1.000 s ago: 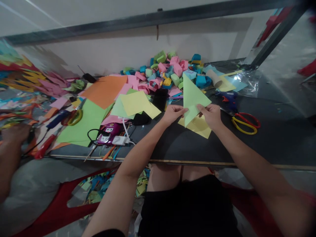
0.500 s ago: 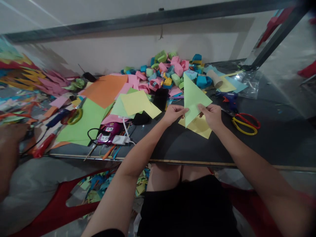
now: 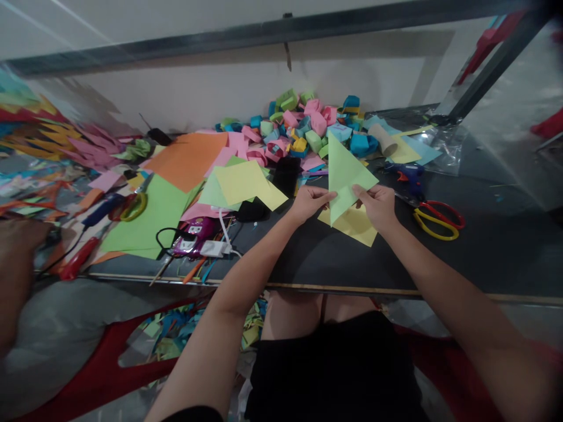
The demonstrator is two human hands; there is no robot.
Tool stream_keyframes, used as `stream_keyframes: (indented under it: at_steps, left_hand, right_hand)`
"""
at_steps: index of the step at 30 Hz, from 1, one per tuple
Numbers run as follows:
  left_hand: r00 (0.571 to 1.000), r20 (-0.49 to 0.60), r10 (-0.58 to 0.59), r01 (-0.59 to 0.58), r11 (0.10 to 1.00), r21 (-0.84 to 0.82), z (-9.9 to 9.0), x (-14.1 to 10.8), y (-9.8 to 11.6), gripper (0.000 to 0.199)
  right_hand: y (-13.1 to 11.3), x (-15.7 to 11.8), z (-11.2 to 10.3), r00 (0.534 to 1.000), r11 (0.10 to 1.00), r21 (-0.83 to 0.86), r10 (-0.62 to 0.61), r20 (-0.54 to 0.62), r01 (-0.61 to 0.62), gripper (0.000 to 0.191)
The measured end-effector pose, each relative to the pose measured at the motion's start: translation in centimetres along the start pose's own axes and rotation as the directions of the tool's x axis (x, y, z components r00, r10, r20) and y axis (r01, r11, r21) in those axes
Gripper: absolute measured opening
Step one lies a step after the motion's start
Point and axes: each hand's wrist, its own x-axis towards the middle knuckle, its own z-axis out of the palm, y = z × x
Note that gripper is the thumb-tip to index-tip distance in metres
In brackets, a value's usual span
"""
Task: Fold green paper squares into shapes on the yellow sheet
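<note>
A light green sheet of paper [image 3: 345, 173], triangular in outline, is held up above the dark table [image 3: 303, 261]. My left hand [image 3: 311, 202] pinches its lower left edge between thumb and fingers. On the right side, my right hand [image 3: 377, 204] grips the same paper, thumb in front and fingers partly hidden behind it. Below the paper and between my hands lies a yellow sheet of paper [image 3: 354, 227], partly covered. Scissors with red and yellow handles [image 3: 437, 223] rest to the right of my right hand, beside a blue glue gun [image 3: 411, 176].
Folded paper pieces [image 3: 312, 123] in several colours are heaped against the wall. Orange paper [image 3: 189, 157], a dark phone [image 3: 285, 176], a purple power strip [image 3: 196, 234] and a second pair of scissors [image 3: 134, 205] lie leftward. Another person's hand [image 3: 21, 240] is at the far left.
Almost nothing differs. Both hands keep the green paper in nearly the same place. The thin strip hanging from the bar at the wall has shifted slightly.
</note>
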Motion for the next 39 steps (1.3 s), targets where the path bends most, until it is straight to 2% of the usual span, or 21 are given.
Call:
stream_keyframes:
  at_steps: [4, 7, 10, 13, 15, 18, 22, 30, 35, 39]
  left_hand:
    - [1.0, 0.009, 0.01, -0.01, 1.0, 0.011, 0.1, 0.0, 0.1, 0.03]
    - [1.0, -0.024, 0.004, -0.003, 0.999, 0.038, 0.1, 0.0, 0.2, 0.03]
    - [0.999, -0.052, 0.018, -0.017, 0.999, 0.034, 0.0, 0.1, 0.4, 0.034]
    - [0.995, -0.081, 0.059, -0.055, 0.998, 0.042, 0.1, 0.1, 0.4, 0.04]
    - [0.993, -0.096, 0.069, -0.065, 0.997, 0.048, 0.3, 0.0, 0.5, 0.043]
    - [0.995, -0.086, 0.06, -0.057, 0.998, 0.042, 0.6, -0.3, 0.6, 0.046]
    - [0.996, -0.059, 0.061, -0.059, 0.998, 0.027, 0.9, -0.6, 0.9, 0.046]
    - [0.998, -0.066, 0.021, -0.018, 0.999, 0.052, 1.0, -0.6, 1.2, 0.047]
    - [0.996, -0.092, 0.01, -0.007, 0.999, 0.036, 1.0, -0.6, 1.5, 0.045]
    - [0.99, -0.144, 0.009, -0.005, 1.0, 0.03, 0.9, -0.4, 1.5, 0.041]
  right_hand:
    - [0.1, 0.0, -0.1, 1.0, 1.0, 0.015, -0.027, -0.013, 0.027, 0.041]
    - [0.4, 0.2, -0.1, 1.0, 0.999, 0.05, -0.007, 0.01, 0.006, 0.047]
    - [0.7, 0.2, 0.1, 0.99, 0.989, 0.095, 0.1, 0.1, -0.11, 0.061]
    - [0.8, -0.1, 0.7, 0.946, 0.969, 0.069, 0.212, 0.243, -0.235, 0.066]
    - [0.7, -0.5, 1.2, 0.915, 0.962, 0.027, 0.248, 0.319, -0.271, 0.064]
    - [0.5, -1.2, 1.9, 0.893, 0.959, 0.004, 0.262, 0.365, -0.283, 0.061]
    - [0.3, -1.7, 2.0, 0.9, 0.966, -0.003, 0.24, 0.363, -0.257, 0.055]
    - [0.5, -1.3, 1.7, 0.885, 0.98, -0.003, 0.181, 0.428, -0.199, 0.044]
    - [0.4, -1.2, 1.5, 0.873, 0.972, -0.034, 0.222, 0.435, -0.231, 0.042]
    - [0.1, -1.2, 1.3, 0.831, 0.959, -0.057, 0.27, 0.487, -0.279, 0.039]
